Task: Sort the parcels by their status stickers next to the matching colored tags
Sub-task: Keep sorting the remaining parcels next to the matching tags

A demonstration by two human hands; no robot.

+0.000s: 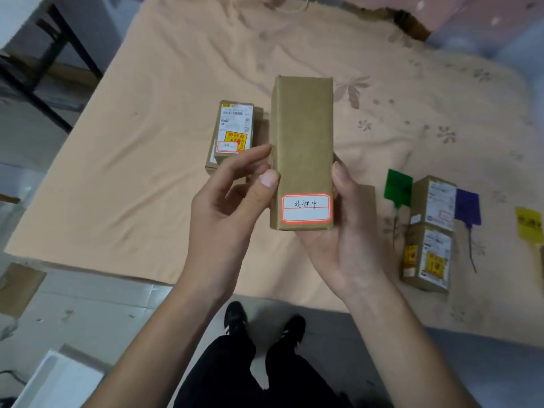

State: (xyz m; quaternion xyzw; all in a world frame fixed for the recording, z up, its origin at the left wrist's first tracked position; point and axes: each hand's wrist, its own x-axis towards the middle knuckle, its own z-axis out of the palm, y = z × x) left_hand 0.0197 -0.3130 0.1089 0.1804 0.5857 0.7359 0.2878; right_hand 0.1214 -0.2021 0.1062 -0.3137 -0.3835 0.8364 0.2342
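A tall brown paper-wrapped parcel [301,142] is held upright above the bed. Near its bottom it carries a white status sticker [306,208] with a red border and handwriting. My left hand [232,198] pinches its left edge and my right hand [344,231] cups its bottom and right side. Behind it on the sheet lies another parcel [232,134] with a shipping label and a yellow sticker. At the right lie a green tag [398,187], a blue tag [468,208] and a yellow tag [530,225]. Between the green and blue tags lie two small parcels [431,234].
The peach floral sheet [147,142] covers the bed, whose near edge runs across just above my feet [265,322]. A black table frame [50,60] stands at the far left. A white box [61,381] sits on the floor at the lower left.
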